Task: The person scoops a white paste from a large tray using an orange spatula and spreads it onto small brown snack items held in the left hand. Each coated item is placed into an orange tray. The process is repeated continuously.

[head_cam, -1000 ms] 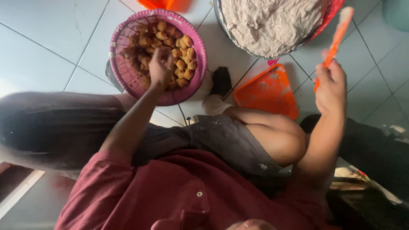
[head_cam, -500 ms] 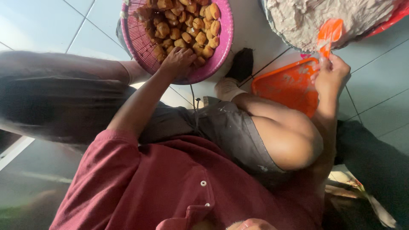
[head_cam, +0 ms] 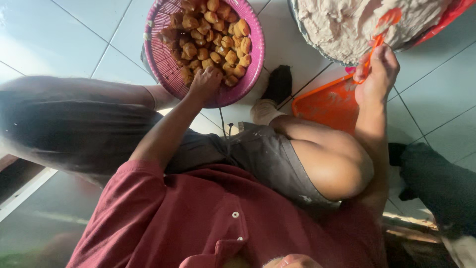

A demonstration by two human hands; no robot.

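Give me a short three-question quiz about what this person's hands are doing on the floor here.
1. True or false: the left hand is in the pink basket of fried pieces.
2. What does the right hand hold?
3. The spoon's tip is over: A) the orange tray B) the bowl of pale dough C) the black cloth

Key: 1 true; 2 an orange spoon; 3 B.

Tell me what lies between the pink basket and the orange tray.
In the head view, bare white floor tile and a dark-socked foot lie between the pink basket and orange tray.
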